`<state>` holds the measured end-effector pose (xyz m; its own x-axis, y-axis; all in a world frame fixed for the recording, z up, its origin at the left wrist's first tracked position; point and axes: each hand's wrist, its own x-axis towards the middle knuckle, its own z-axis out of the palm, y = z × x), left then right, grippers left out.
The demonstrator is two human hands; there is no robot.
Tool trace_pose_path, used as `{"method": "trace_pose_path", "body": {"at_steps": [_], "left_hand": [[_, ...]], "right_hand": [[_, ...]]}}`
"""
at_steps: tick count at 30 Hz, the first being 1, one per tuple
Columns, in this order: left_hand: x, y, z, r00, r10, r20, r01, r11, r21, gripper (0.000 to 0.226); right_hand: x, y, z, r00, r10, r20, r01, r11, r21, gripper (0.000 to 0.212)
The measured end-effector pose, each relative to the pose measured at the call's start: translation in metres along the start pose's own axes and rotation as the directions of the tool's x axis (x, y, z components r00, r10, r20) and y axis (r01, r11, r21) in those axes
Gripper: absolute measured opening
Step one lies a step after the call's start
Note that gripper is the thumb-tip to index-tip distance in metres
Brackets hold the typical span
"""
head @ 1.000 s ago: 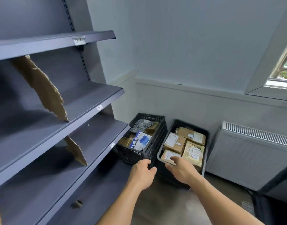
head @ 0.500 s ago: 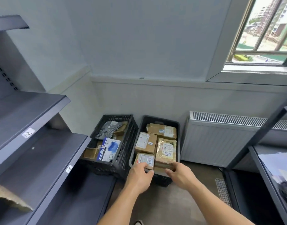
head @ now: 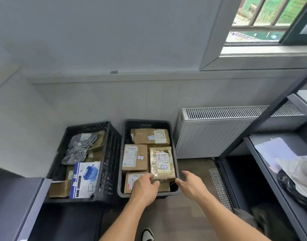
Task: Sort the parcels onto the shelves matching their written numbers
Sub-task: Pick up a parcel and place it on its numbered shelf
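two crates sat side by side on the floor [head: 192, 216]. the left crate [head: 109, 153] held a blue box [head: 85, 180] reading something like "nano shredder", a grey bag [head: 78, 148] and some brown boxes. the right crate [head: 168, 194] showed four parcels [head: 134, 158] on top, with printed labels and handwritten stickers too tiny to read. the left hand [head: 144, 187] grasped the near edge of the taped parcel [head: 161, 162], which lay against that crate's right wall. the right hand [head: 192, 186] was released, fingers spread, just beside the parcel's near-right corner.
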<state>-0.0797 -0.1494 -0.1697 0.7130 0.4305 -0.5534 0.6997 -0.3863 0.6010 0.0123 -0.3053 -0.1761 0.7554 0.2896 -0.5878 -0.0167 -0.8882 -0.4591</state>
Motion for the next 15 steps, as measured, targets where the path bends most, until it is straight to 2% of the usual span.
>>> {"method": "trace_pose_path", "body": {"at_steps": [3,7,15], "left_hand": [[0.028,-0.003,0.004,0.999,-0.014,0.043,0.013,1.0,0.018,0.051],[0.062,-0.013,0.012,0.995,-0.049,0.083,0.046,0.998,0.033,0.051],[0.127,-0.036,0.048,0.983,-0.162,0.082,0.159,0.987,0.034,0.048]], "right_hand": [[0.023,0.003,0.005,0.999,0.051,0.012,-0.051,0.999,0.01,0.057],[0.053,0.006,0.011,0.995,0.091,0.032,-0.092,0.995,0.028,0.046],[0.126,0.029,0.036,0.985,0.139,0.1,-0.146,0.987,0.067,0.044]]}}
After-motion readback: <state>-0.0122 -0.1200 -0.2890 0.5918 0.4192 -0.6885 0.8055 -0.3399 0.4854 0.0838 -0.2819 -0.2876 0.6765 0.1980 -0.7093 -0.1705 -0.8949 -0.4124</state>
